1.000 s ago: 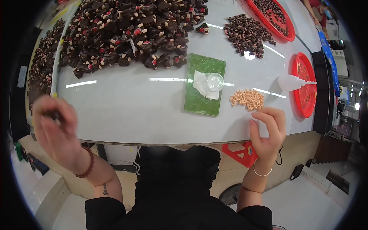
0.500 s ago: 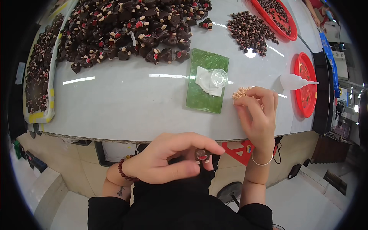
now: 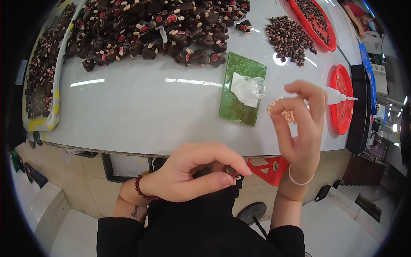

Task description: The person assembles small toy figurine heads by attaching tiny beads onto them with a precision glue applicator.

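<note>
Just past the table's near edge, my left hand (image 3: 192,173) is closed around a small dark brown figure-like piece (image 3: 230,169), gripped between thumb and fingers. Most of that piece is hidden by the fingers. My right hand (image 3: 304,124) hovers by a little heap of tiny cream-coloured bits (image 3: 289,115), its thumb and index finger pinched together and the other fingers curved. Whatever the pinch may hold is too small to make out. Left of the heap lies a green board (image 3: 239,112), bearing folded white paper (image 3: 242,91) and a small clear dish (image 3: 258,88).
Many dark brown pieces with red and cream parts form a large pile (image 3: 150,34) at the far left. Small brown bits (image 3: 289,38) lie near a red tray (image 3: 327,43). A white squeeze bottle (image 3: 335,96) rests by another red tray (image 3: 341,122). A long tray (image 3: 55,107) stands left.
My right hand has lifted from the cream-coloured heap, still pinched. In my left hand the brown piece has turned, so its red part no longer shows. The whole view has shifted slightly.
</note>
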{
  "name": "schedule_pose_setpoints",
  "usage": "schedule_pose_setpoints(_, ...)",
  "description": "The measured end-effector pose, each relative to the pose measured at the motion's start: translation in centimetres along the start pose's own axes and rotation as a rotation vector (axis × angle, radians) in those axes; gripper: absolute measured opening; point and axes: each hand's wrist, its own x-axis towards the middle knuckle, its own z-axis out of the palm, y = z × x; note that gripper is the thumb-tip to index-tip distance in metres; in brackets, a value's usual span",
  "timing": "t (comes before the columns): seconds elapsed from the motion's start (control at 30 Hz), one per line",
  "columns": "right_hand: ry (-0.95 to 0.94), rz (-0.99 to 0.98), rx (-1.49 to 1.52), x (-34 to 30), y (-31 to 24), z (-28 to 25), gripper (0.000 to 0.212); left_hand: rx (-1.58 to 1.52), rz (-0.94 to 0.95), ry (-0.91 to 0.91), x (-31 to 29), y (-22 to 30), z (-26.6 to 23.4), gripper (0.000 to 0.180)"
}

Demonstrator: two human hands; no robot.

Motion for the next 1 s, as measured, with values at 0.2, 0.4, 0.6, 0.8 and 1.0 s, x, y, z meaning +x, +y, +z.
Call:
schedule_pose_setpoints(0.2, -0.106, -0.122, -0.020, 2.6, 0.8, -0.5, 0.018, -0.134, -0.019, 0.058, -0.5, 0.1, -0.1, 0.015)
schedule_pose_setpoints(0.4, -0.183, -0.205, -0.137, 3.7, 0.2, -0.4, 0.019, -0.224, -0.024, 0.122, -0.9, -0.3, -0.5, 0.017)
schedule_pose_setpoints(0.6, -0.200, -0.190, -0.122, 3.8, -0.3, -0.4, 0.017, -0.309, 0.004, 0.140, -0.8, 0.2, -0.2, 0.019)
schedule_pose_setpoints(0.8, 0.079, 0.024, 0.706, 0.9, -3.5, 0.2, 0.018, -0.555, 0.078, -0.018, -0.4, -1.0, -0.8, 0.021)
schedule_pose_setpoints(1.0, 0.053, 0.011, 0.931, -1.6, -4.7, 2.2, 0.019, -0.830, 0.031, -0.136, 0.4, -2.4, -0.2, 0.027)
